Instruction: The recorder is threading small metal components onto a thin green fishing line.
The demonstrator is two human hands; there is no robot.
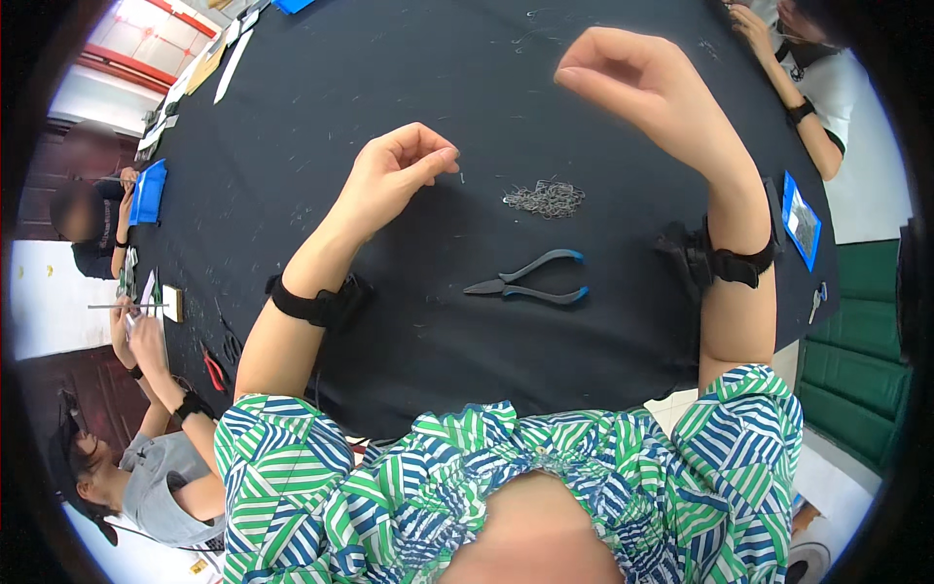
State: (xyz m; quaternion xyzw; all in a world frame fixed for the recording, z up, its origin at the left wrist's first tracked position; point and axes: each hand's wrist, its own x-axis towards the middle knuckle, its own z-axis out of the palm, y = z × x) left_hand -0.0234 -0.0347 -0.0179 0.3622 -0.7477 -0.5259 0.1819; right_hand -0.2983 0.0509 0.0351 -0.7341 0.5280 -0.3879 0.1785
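Observation:
My left hand [401, 177] is closed in a pinch above the black cloth, with a tiny thin bit of wire [462, 178] showing at its fingertips. Farther away and to the right, my right hand [644, 92] has thumb and fingertips pressed together; anything between them is too small to make out. A small heap of bent wire pieces [547, 200] lies on the cloth between and nearer than the hands. Closer to me, pliers [525, 279] with grey, blue-tipped handles rest with their jaws pointing left. Both wrists wear black straps.
Loose wire bits [533, 41] are scattered over the black tablecloth [438, 341]. A blue tray [801, 220] and keys [818, 300] lie at the right edge. Red-handled pliers [214, 368] and another blue tray [149, 192] are at left. Other people work around the table.

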